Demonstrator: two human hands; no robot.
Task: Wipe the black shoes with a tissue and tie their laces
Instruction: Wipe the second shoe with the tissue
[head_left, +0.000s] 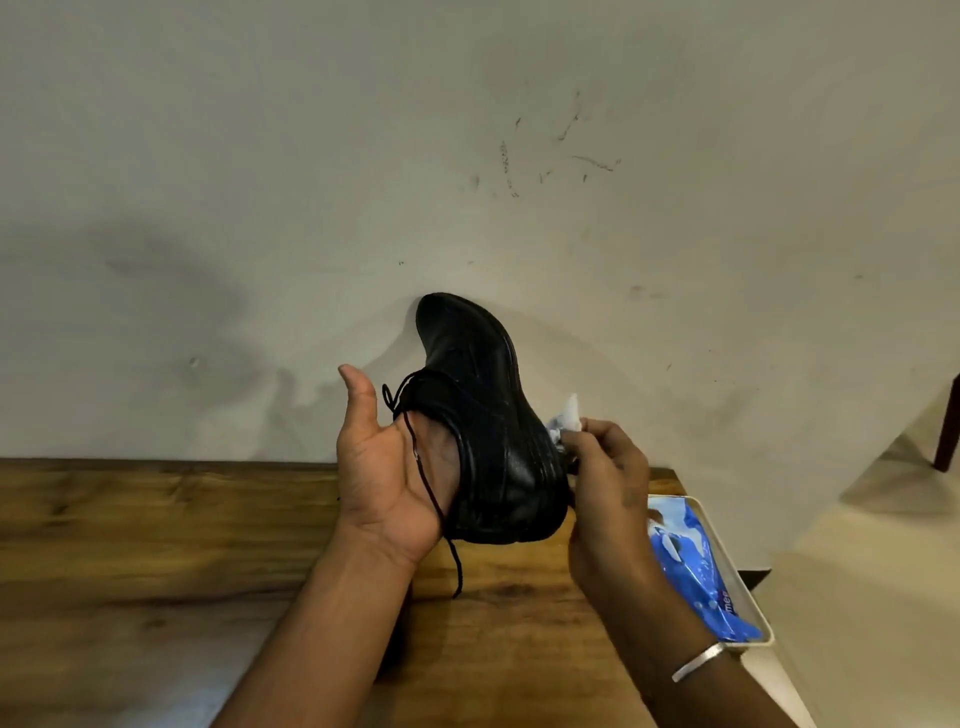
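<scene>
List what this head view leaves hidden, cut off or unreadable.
Head view:
- left hand: its fingers are inside the black shoe, hidden by it.
- tissue: mostly behind the right hand and the shoe's sole.
- blue packet: print partly covered by the right forearm, too small to read.

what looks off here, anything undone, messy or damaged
The black shoe has its lace untied: it trails across the left hand and dangles toward the table. The wall behind carries dark scuff marks. Nothing looks spilled or broken.
</scene>
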